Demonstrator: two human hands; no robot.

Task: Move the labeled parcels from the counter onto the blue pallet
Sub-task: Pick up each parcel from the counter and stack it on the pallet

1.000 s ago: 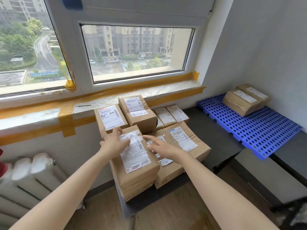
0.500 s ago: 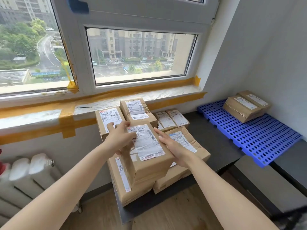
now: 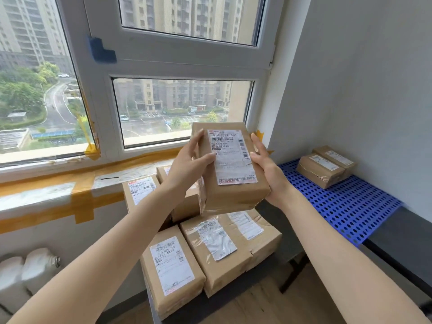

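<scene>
Gripping a parcel (image 3: 230, 164) from both sides, the left hand (image 3: 189, 163) and right hand (image 3: 268, 170) held it in the air above the counter stack (image 3: 210, 249), label up, fingers curled round its edges. Over to the right, the blue pallet (image 3: 346, 206) carried two parcels (image 3: 325, 168) at its far end.

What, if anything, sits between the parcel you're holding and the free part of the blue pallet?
Nothing visible does. The held parcel is up in the air between the left hand and right hand. The blue pallet lies to its right, with two parcels only at its far corner.
</scene>
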